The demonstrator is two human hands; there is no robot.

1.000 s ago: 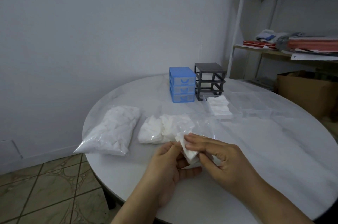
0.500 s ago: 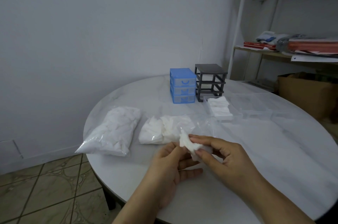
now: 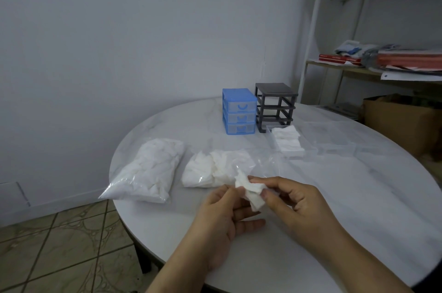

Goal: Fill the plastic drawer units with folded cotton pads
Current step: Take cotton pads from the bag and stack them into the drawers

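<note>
**Both hands work one cotton pad above the tabletop**

The right hand (image 3: 299,204) pinches a crumpled white pad (image 3: 251,191) between thumb and forefinger, its fingers (image 3: 259,180) curled over the pad's top edge. The left hand (image 3: 222,211) meets the pad from the other side: thumb and forefinger tips close on its left edge, the remaining fingers loosely extended beneath it. The pad is held just above the round white tabletop (image 3: 334,197), near its front edge.

Just behind the hands lies an opened clear bag (image 3: 215,169) of loose pads, its plastic mouth spread toward the right hand. To its left lies a fuller sealed bag (image 3: 150,170), reaching the tabletop's left edge.

Farther back stands a blue unit (image 3: 239,112) with three clear drawers in place, and touching or just beside it on the right a dark grey frame (image 3: 275,106) whose slots stand open. In front of the frame sits a clear drawer (image 3: 287,142) holding folded pads in neat stacks. Other clear drawers (image 3: 334,137) lie to its right; their contents cannot be made out.

A shelf (image 3: 382,70) at the right carries red books and papers; writing on the spines is too small to read. A cardboard box (image 3: 401,120) sits below it.
</note>
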